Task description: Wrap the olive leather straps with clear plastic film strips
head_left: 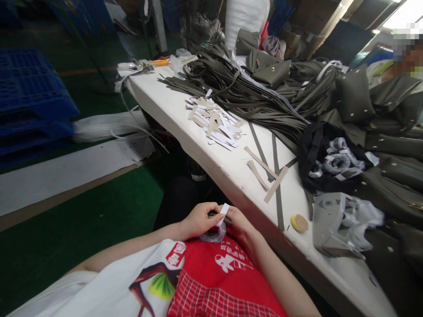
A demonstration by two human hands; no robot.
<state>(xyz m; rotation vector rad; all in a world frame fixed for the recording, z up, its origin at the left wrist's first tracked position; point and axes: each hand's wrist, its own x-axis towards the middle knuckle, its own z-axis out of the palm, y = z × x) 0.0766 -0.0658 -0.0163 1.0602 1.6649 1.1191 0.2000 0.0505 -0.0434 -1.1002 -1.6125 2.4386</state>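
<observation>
Strip (225, 208), white, above the coil (216, 235) and short of the surface (172, 110). Its long axis slants up and rightward between both near hands: the left hand (201, 219) pinches it; the right hand's (240, 222) grip is unclear.

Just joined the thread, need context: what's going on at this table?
The left hand pinches a short white strip; the right hand is close against it, its exact hold unclear. A translucent coil sits under the hands. On the table lie loose beige and white strips, dark straps, and black fabric holding similar coils.
</observation>
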